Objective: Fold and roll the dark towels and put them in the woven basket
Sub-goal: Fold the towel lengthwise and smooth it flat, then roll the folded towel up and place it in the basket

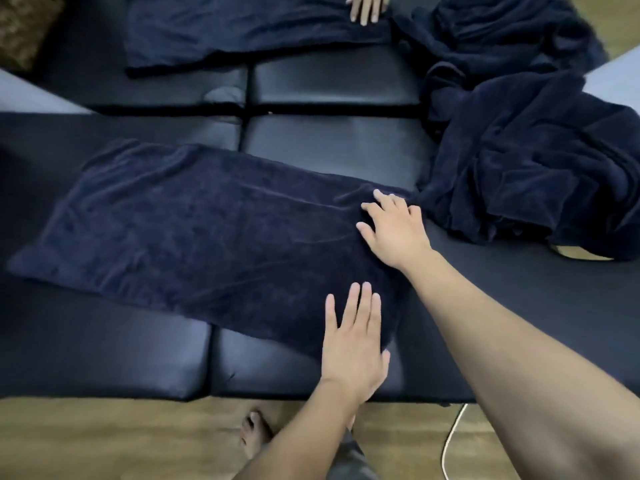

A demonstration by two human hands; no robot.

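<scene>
A dark navy towel (194, 233) lies folded into a long strip across the black padded table (104, 355). My left hand (353, 344) lies flat, fingers straight, on the towel's near right corner. My right hand (394, 230) presses on the towel's right end with fingers spread and slightly bent. A heap of loose dark towels (533, 174) sits just right of that end. No woven basket shows clearly.
Across the table another person's hand (367, 6) rests on a second flat dark towel (249, 32). More crumpled towels (498, 32) lie at the far right. A brown patterned thing (24, 26) is at the top left. Wooden floor, my foot (254, 433) and a white cable (452, 438) lie below.
</scene>
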